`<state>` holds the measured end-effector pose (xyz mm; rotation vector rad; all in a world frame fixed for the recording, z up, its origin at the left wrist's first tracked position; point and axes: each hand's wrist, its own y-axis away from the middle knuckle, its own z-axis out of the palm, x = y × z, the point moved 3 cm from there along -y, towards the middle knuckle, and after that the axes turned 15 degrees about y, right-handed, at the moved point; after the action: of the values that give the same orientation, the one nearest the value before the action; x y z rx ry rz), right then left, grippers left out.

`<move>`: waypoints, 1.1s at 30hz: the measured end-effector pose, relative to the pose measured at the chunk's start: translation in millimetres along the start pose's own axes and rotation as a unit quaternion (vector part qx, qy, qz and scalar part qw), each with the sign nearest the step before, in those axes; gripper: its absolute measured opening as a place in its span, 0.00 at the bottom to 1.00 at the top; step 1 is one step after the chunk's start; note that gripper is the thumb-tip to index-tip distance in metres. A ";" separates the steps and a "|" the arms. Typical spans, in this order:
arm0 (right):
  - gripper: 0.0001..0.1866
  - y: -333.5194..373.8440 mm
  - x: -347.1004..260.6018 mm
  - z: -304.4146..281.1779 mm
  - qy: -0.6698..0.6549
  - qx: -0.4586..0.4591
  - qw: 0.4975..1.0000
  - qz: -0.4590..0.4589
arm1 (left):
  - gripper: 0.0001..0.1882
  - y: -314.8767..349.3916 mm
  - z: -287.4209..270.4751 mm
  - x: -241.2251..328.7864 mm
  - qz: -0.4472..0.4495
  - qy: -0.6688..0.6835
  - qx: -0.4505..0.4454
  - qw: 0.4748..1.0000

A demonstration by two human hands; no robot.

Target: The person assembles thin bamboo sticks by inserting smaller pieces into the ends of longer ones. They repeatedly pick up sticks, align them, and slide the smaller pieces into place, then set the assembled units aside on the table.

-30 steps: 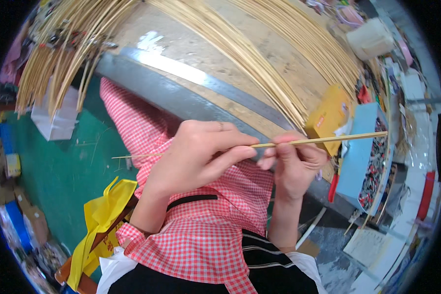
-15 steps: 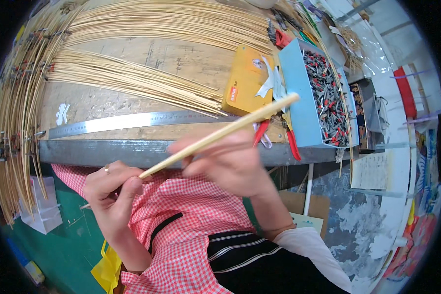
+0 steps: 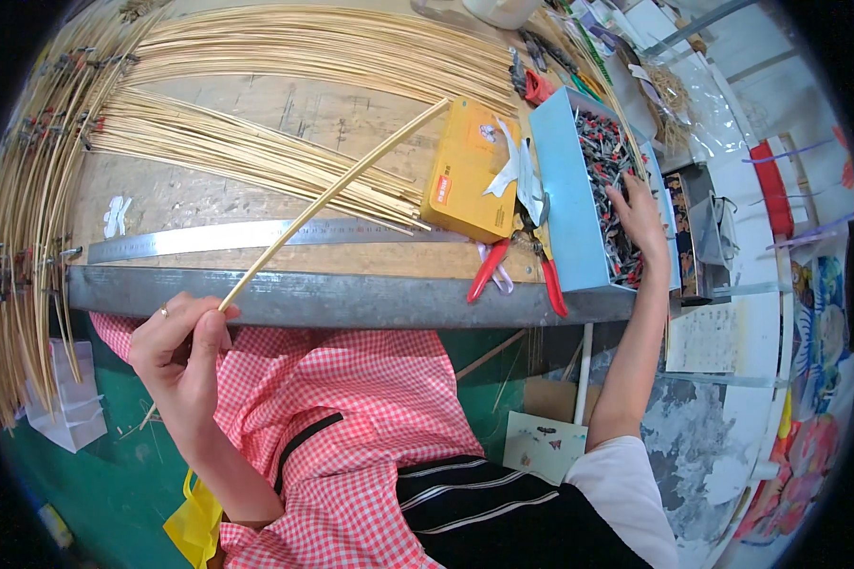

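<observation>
My left hand [image 3: 180,356], a ring on one finger, pinches the lower end of a thin pale bamboo strip [image 3: 337,188]. The strip slants up and away to the right, over the bench edge and the steel ruler [image 3: 199,239], its far end near the yellow box [image 3: 471,171]. Over at the right, my right hand [image 3: 639,216] reaches into a light-blue open box [image 3: 567,204]. Its thumb and fingers are apart among many small grey and red clips [image 3: 603,142]; the fingertips are partly hidden there.
Bundles of bamboo strips [image 3: 313,43] cover the back of the wooden bench, with clipped ones [image 3: 28,275] hanging over the left end. Red-handled pliers [image 3: 555,284] lie between the yellow and blue boxes. A dark metal bar [image 3: 351,296] runs along the front edge.
My right hand has left the bamboo strip and moved right into the box of clips. My left hand has shifted slightly left, and the strip now points more steeply upward.
</observation>
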<state>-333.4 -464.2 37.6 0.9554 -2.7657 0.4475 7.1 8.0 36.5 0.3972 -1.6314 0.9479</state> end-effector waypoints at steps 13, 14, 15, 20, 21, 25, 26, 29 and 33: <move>0.35 0.0 -29.4 -16.9 -0.055 -0.070 0.992 -0.086 | 0.06 2.2 -2.3 -1.9 -0.011 0.004 0.022 1.000; 0.36 -3.9 -22.9 -15.2 -0.051 -0.064 0.994 -0.066 | 0.06 1.9 -2.5 -0.8 -0.018 0.003 0.025 1.000; 0.36 -9.5 -18.9 -14.7 -0.064 -0.093 0.992 -0.055 | 0.07 2.1 -3.1 0.2 -0.026 0.000 0.030 0.999; 0.32 -18.3 -26.3 -4.9 -0.060 -0.092 0.988 -0.106 | 0.06 1.7 -6.2 -1.2 -0.009 -0.008 0.024 1.000; 0.31 -14.3 -38.3 -10.5 -0.055 -0.089 0.987 -0.123 | 0.05 1.9 -6.9 -2.3 -0.001 -0.009 0.024 1.000; 0.29 -3.5 -43.5 -20.3 -0.060 -0.082 0.986 -0.135 | 0.05 1.5 -4.1 -6.5 0.003 -0.001 0.007 1.000; 0.29 -3.7 -42.7 -18.4 -0.060 -0.084 0.987 -0.127 | 0.05 1.8 -4.1 -6.8 0.002 -0.003 0.007 1.000; 0.29 -6.4 -33.8 -5.1 -0.057 -0.052 0.991 -0.108 | 0.05 1.4 -2.4 -6.6 0.005 -0.003 0.006 1.000; 0.27 -5.3 -44.3 -9.6 -0.081 -0.079 0.984 -0.135 | 0.05 1.4 -2.9 -4.8 0.001 -0.001 0.009 1.000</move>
<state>-294.9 -439.7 36.0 1.3530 -2.7011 0.1096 9.5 10.0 31.6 0.4105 -1.6264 0.9647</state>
